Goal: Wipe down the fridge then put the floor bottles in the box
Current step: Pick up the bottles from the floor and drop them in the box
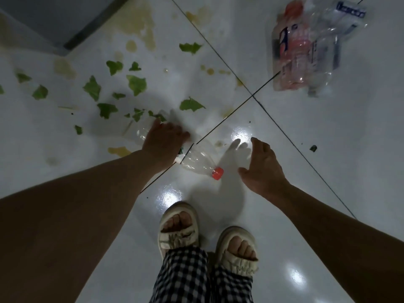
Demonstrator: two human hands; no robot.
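Sandals (178,226) planted, we're collecting bottles: left hand (162,139) grasps the bottle (196,160), right hand (261,169) hovers released. Next, lift it; box unseen.

A home kitchen: glossy white tiled floor (284,149), fridge base (54,20), torn leaves (136,84), spill stains (140,25).

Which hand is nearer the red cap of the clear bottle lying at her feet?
Right. The right hand hovers open just beside the red cap. The left hand rests further up the clear bottle, on its body, away from the cap.
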